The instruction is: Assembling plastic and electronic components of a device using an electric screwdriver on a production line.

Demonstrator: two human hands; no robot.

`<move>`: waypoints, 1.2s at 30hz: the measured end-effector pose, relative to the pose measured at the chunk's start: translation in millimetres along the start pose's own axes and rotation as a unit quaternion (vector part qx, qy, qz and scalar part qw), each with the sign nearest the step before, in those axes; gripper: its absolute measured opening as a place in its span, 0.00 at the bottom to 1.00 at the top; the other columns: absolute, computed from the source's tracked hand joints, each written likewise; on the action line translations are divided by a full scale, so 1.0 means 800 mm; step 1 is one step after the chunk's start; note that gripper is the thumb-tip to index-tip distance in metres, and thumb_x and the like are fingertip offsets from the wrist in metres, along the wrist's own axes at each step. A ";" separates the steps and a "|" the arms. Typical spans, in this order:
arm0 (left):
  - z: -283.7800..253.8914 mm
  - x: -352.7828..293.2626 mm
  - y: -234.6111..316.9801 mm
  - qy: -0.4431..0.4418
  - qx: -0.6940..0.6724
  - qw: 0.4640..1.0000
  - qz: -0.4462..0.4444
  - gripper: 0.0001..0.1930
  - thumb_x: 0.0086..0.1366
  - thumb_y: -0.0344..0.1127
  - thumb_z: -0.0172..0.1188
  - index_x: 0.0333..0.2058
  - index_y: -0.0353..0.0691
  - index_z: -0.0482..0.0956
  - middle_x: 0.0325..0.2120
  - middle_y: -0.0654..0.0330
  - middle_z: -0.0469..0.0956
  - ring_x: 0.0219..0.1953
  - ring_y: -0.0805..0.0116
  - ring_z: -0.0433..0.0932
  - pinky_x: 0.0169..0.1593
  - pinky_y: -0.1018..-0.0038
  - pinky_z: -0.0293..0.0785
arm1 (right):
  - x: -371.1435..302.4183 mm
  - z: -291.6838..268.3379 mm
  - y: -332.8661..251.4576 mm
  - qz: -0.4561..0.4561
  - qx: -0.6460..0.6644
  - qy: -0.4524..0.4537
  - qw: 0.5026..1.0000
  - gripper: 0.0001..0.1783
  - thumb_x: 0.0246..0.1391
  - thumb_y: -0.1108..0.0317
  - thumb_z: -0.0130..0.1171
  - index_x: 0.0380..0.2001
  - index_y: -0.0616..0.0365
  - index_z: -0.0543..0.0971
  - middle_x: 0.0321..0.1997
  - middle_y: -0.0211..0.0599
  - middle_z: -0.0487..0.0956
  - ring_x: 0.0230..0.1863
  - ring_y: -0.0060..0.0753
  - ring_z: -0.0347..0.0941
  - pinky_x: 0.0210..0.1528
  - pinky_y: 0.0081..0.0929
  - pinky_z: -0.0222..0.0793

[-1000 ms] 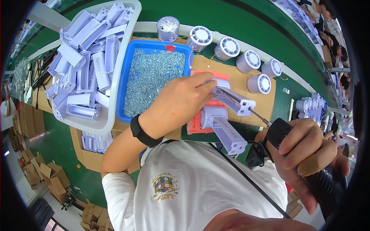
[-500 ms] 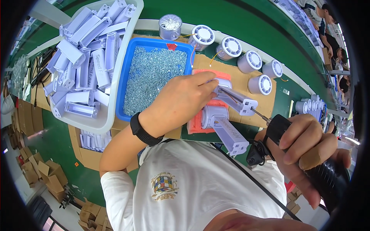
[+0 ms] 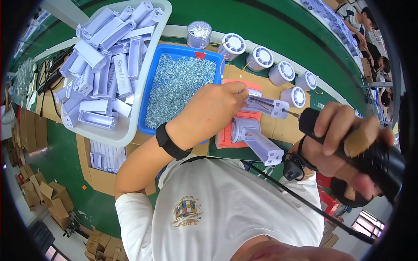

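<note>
My left hand (image 3: 213, 104) has its fingers closed on a white handheld fan (image 3: 257, 102), near where its handle joins the round head. In my right hand (image 3: 348, 139) is a black electric screwdriver (image 3: 310, 122), held nearly level. Its thin bit passes through the end of the fan's open handle shell (image 3: 278, 108) and runs along inside it. The bit's tip is hidden near my left fingers. Just nearer to me, a second white fan (image 3: 263, 147) rests with its head on a red-orange padded holder (image 3: 224, 138).
A blue tray (image 3: 143, 111) of small screws stands left of my hand. Beyond it, a white bin (image 3: 130, 137) holds handle shells. Several round fan heads (image 3: 263, 56) with wires line the back. A cardboard box (image 3: 93, 172) of white parts sits below the bin.
The screwdriver has come closer to the handle's end and lies more level, with less of its bit showing outside. My left hand keeps its hold, while the whole view has shifted slightly.
</note>
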State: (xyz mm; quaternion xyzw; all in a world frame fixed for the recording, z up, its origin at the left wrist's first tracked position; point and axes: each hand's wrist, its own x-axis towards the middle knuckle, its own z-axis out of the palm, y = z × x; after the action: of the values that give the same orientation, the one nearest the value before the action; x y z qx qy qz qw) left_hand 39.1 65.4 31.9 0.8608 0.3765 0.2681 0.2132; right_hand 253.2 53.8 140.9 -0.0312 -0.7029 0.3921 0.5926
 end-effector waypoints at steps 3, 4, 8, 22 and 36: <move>0.000 -0.001 0.001 0.006 0.020 1.000 0.014 0.11 0.60 0.32 0.65 0.40 0.34 0.84 0.43 0.59 0.83 0.36 0.58 0.84 0.37 0.67 0.82 | 0.003 0.003 0.015 -0.012 0.003 0.023 1.000 0.50 0.50 0.35 0.67 0.68 0.52 0.64 0.34 0.25 0.72 0.23 0.23 0.67 0.26 0.27 0.62; -0.002 -0.003 0.002 0.010 0.027 1.000 0.007 0.11 0.60 0.32 0.65 0.40 0.34 0.84 0.43 0.58 0.83 0.36 0.58 0.84 0.37 0.66 0.82 | 0.006 0.006 0.023 -0.016 0.021 0.041 0.999 0.51 0.49 0.35 0.67 0.68 0.52 0.63 0.34 0.25 0.71 0.23 0.23 0.67 0.26 0.27 0.62; -0.005 0.003 0.003 0.007 0.040 0.999 0.019 0.11 0.61 0.33 0.64 0.41 0.35 0.84 0.44 0.57 0.83 0.37 0.55 0.83 0.39 0.64 0.81 | 0.018 0.015 -0.032 -0.019 0.037 0.046 0.998 0.52 0.49 0.33 0.68 0.69 0.51 0.62 0.33 0.26 0.69 0.25 0.23 0.66 0.27 0.28 0.62; -0.036 -0.021 0.034 0.017 -0.003 0.999 -0.042 0.15 0.61 0.33 0.63 0.46 0.35 0.81 0.50 0.54 0.80 0.40 0.50 0.82 0.43 0.61 0.80 | -0.212 -0.064 -0.196 0.033 -0.704 0.038 0.708 0.38 0.47 0.41 0.71 0.51 0.60 0.76 0.50 0.48 0.79 0.41 0.47 0.75 0.43 0.39 0.71; -0.012 -0.068 0.061 0.014 0.032 0.999 0.019 0.19 0.60 0.30 0.66 0.50 0.33 0.78 0.54 0.49 0.76 0.53 0.48 0.75 0.53 0.60 0.76 | -0.253 -0.109 -0.088 0.358 -0.601 -0.072 0.711 0.35 0.46 0.86 0.56 0.60 0.53 0.72 0.73 0.47 0.60 0.65 0.59 0.65 0.66 0.42 0.66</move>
State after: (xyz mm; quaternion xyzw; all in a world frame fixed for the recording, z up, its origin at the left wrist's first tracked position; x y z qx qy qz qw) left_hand 27.8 -5.4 50.9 0.8703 0.3716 0.2716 0.1754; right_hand 417.5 -52.6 18.0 -0.6014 -0.7672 0.0710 0.2115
